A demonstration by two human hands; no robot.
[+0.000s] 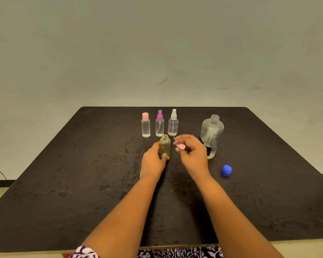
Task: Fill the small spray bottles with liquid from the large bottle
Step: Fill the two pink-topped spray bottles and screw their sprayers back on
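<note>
Open bottle (165, 144) at mid-table, standing upright, long axis vertical, bare threaded mouth pointing straight up. The left hand (153, 161) wraps it from the left, fingers curled round the lower body, pinning it to the table (82, 164). How full it is, I can't tell; the hand shows through the clear wall.

Just to its right, apart from the neck, the right hand (192, 153) pinches the pink sprayer (181, 146), with a thin pale tube poking out towards the bottle. The hand is a bit blurred, so the exact finger hold is hard to read.

That gap is the whole story. The mouth lies directly left of the sprayer, close by, and the right hand is the one placed to cross it. Should the bottle need liquid first, the large bottle (212, 131) stands uncapped just beyond and right of that same hand, partly behind it. That makes it the right hand's reach too, once the sprayer is put down.

The blue cap (226, 170) lies nearer the person, on the right. Behind the open bottle, three small ones stand in a row: pink-capped (145, 125), purple-topped (159, 123) and white-topped (173, 122), all closed.
</note>
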